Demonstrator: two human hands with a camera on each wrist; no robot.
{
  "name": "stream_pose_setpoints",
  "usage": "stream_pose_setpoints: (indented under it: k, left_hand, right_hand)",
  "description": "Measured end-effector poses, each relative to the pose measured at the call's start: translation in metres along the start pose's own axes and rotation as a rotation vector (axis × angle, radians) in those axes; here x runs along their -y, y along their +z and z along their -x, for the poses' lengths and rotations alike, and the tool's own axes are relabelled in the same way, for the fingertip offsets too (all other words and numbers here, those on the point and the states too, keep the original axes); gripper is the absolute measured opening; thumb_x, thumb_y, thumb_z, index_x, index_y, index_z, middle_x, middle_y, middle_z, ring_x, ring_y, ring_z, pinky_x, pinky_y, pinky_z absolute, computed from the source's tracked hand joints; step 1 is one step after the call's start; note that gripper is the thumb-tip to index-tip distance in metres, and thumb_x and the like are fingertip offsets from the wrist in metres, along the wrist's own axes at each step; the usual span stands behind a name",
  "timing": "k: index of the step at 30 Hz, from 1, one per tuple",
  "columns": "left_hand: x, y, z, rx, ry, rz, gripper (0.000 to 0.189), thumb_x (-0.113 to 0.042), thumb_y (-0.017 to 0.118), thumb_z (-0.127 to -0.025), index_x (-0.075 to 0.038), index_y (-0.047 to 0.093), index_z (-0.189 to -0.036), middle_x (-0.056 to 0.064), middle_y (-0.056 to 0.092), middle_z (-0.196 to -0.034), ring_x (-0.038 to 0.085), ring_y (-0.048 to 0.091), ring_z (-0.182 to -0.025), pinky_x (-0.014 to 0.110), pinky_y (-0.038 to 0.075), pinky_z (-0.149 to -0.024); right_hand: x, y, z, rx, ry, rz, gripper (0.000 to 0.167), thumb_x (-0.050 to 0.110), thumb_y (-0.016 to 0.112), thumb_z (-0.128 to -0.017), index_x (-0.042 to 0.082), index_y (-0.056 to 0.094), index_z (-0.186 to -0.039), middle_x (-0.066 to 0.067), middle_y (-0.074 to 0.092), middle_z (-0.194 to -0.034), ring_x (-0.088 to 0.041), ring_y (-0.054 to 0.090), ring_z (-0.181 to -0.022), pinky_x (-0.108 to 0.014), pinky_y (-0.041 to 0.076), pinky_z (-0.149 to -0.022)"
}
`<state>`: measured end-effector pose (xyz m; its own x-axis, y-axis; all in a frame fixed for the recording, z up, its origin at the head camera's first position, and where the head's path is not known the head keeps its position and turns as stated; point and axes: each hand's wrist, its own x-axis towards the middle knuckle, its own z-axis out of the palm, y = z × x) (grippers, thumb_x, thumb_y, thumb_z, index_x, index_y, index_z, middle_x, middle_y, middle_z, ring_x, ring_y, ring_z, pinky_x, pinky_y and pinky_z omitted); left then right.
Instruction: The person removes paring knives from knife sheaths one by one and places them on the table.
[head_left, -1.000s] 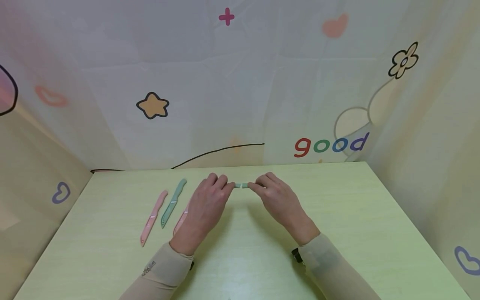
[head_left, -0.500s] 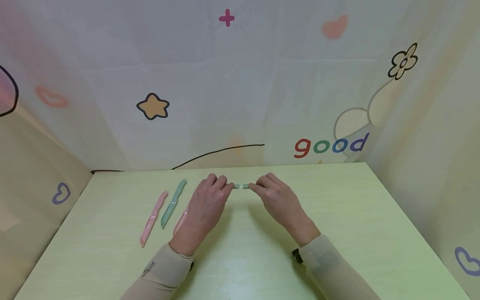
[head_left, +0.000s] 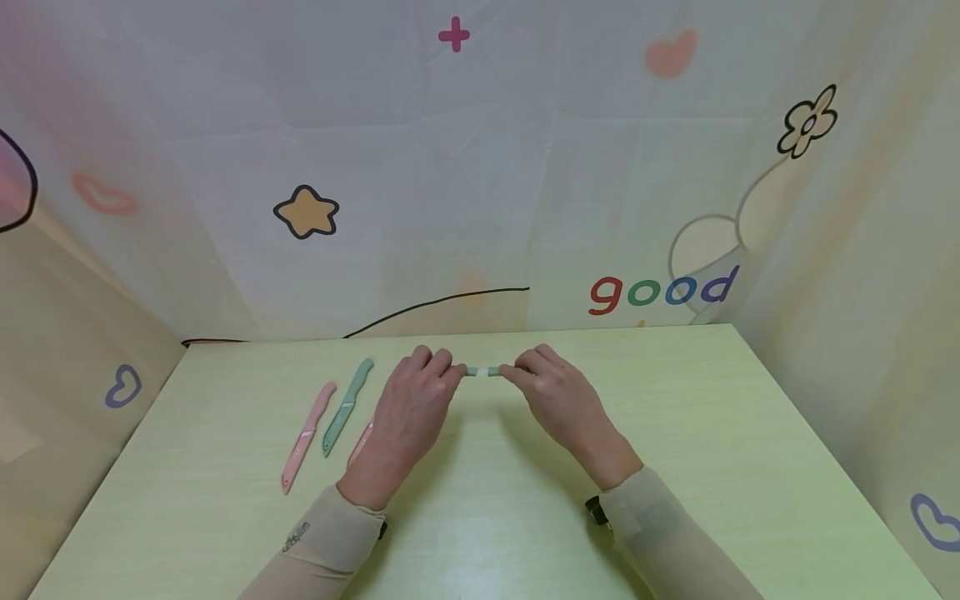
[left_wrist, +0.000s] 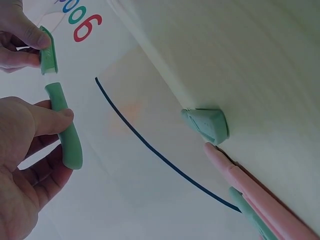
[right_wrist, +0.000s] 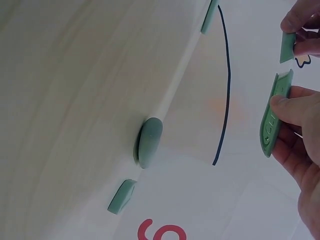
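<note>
The left hand pinches a smooth, curved green knife handle; the right hand pinches its long green cover with raised letters. Between the hands, handle and cover make one sideways line, with white blade showing in the gap. On the left, a pink covered knife, a green covered knife and a half-hidden pink knife lie on the pale table.

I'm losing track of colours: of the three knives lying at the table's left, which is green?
The middle one: the green knife, lying between the far-left pink knife and the partly hidden pink knife behind the left hand.
</note>
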<state>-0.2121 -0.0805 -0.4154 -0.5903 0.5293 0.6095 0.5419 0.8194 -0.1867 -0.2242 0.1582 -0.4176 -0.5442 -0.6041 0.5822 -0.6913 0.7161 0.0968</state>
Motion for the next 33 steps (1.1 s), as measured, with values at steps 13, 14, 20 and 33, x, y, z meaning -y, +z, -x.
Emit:
stream_pose_setpoints:
  k: [13, 14, 20, 33]
  left_hand:
    - [0.0024, 0.0015, -0.0002, 0.006, -0.016, 0.015, 0.023, -0.003, 0.088, -0.087, -0.007, 0.083, -0.109, 0.008, 0.067, -0.094, 0.025, 0.054, -0.083, 0.031, 0.051, -0.067]
    - [0.0026, 0.0013, -0.0005, 0.008, -0.018, 0.016, 0.023, -0.003, 0.088, -0.087, -0.007, 0.083, -0.109, 0.008, 0.067, -0.094, 0.025, 0.054, -0.083, 0.031, 0.051, -0.067]
    - [0.0036, 0.0013, -0.0011, 0.01, -0.024, 0.021, 0.024, -0.003, 0.088, -0.086, -0.006, 0.083, -0.109, 0.009, 0.067, -0.094, 0.025, 0.053, -0.083, 0.031, 0.05, -0.067]
    - [0.0055, -0.0004, -0.0013, -0.001, -0.029, 0.032, 0.023, 0.001, 0.087, -0.086, -0.005, 0.083, -0.108, 0.009, 0.067, -0.093, 0.026, 0.054, -0.083, 0.032, 0.05, -0.067]
  right_hand:
    - [-0.0022, -0.0002, -0.0005, 0.0, 0.003, -0.001, 0.031, -0.005, 0.087, -0.085, 0.005, 0.082, -0.114, -0.007, 0.072, -0.098, -0.022, 0.063, -0.094, -0.027, 0.059, -0.082]
    - [-0.0024, -0.0002, -0.0006, -0.001, 0.004, 0.0, 0.031, -0.005, 0.087, -0.085, 0.005, 0.082, -0.114, -0.007, 0.072, -0.099, -0.022, 0.063, -0.094, -0.027, 0.06, -0.082]
    - [-0.0035, -0.0006, -0.0006, 0.002, 0.011, 0.005, 0.033, -0.006, 0.087, -0.084, 0.005, 0.082, -0.114, -0.007, 0.072, -0.098, -0.022, 0.063, -0.095, -0.027, 0.06, -0.082]
    - [-0.0046, -0.002, 0.0007, 0.01, 0.038, -0.01, 0.032, -0.008, 0.085, -0.085, 0.006, 0.082, -0.113, -0.007, 0.071, -0.098, -0.023, 0.064, -0.095, -0.028, 0.061, -0.081]
